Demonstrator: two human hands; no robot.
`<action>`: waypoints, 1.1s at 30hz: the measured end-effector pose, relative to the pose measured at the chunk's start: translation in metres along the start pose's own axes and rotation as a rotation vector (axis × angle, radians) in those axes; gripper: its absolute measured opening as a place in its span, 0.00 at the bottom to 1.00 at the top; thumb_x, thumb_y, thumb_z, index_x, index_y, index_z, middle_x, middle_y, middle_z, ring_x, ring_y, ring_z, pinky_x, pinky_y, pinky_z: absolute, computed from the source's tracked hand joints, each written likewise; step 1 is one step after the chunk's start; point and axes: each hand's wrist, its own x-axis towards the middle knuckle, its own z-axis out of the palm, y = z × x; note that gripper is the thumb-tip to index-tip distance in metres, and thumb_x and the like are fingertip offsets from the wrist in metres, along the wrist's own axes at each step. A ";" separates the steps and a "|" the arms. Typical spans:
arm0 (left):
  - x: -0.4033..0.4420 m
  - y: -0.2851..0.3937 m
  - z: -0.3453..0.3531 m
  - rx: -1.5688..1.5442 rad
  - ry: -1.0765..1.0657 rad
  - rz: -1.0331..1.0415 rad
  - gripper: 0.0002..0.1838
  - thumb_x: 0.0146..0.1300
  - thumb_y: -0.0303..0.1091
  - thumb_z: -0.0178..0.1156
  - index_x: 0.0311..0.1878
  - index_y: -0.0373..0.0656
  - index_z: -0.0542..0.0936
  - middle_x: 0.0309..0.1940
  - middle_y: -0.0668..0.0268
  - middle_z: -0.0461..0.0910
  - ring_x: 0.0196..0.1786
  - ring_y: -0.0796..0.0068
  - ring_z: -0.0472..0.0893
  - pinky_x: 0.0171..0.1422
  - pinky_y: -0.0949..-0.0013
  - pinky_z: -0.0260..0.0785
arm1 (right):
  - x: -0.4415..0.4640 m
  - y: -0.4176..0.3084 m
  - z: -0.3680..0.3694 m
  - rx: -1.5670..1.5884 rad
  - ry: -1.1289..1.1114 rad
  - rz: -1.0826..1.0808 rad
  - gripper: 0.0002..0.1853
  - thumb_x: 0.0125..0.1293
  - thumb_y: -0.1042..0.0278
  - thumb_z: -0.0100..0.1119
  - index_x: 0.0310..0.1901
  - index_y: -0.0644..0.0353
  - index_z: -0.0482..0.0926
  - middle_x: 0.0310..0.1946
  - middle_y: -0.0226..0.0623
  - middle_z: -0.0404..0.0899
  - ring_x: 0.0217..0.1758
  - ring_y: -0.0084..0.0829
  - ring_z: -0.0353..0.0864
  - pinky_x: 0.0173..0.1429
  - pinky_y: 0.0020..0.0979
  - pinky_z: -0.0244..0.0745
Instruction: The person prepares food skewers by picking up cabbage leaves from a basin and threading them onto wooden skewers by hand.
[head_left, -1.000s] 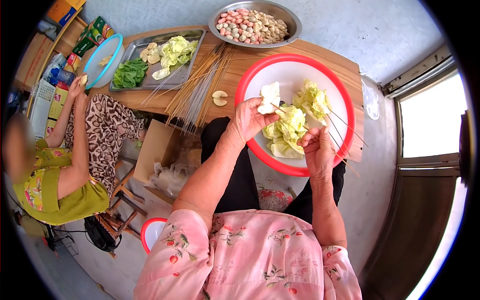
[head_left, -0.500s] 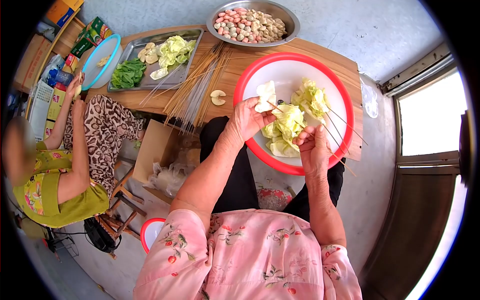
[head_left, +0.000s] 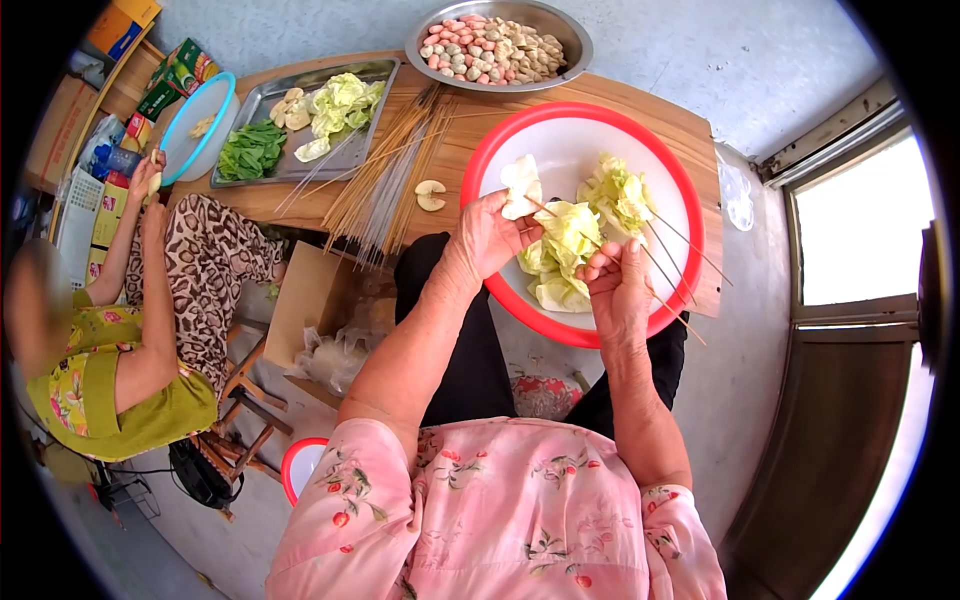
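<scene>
Over the white basin with a red rim (head_left: 473, 150), my left hand (head_left: 487, 236) pinches a pale cabbage leaf piece (head_left: 521, 186). The tip of a bamboo skewer (head_left: 655, 292) reaches that piece. My right hand (head_left: 619, 290) closes its fingers around the same skewer, whose blunt end sticks out to the lower right. Yellow-green cabbage leaves (head_left: 572, 230) are bunched between my hands, partly on the skewer. Farther back in the basin lies another bunch of cabbage (head_left: 615, 192) with skewers in it.
Loose bamboo skewers (head_left: 385, 190) fan across the wooden table (head_left: 285, 205), beside a pale sliced piece (head_left: 430, 195). A metal tray (head_left: 335, 160) holds greens and cabbage. Behind stands a steel bowl (head_left: 575, 70) of pink and tan pieces. At left, another person (head_left: 130, 370) sits holding something pale.
The view has shifted slightly. My right thumb and fingers have shifted a little on the skewer; my left hand keeps its pinch on the leaf piece.
</scene>
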 end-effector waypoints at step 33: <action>0.003 -0.004 -0.001 0.159 0.066 0.131 0.20 0.58 0.45 0.56 0.47 0.39 0.75 0.38 0.61 0.79 0.41 0.66 0.77 0.48 0.62 0.69 | 0.003 0.010 0.003 0.125 0.072 0.083 0.20 0.71 0.52 0.44 0.34 0.63 0.75 0.22 0.35 0.75 0.24 0.28 0.73 0.36 0.33 0.74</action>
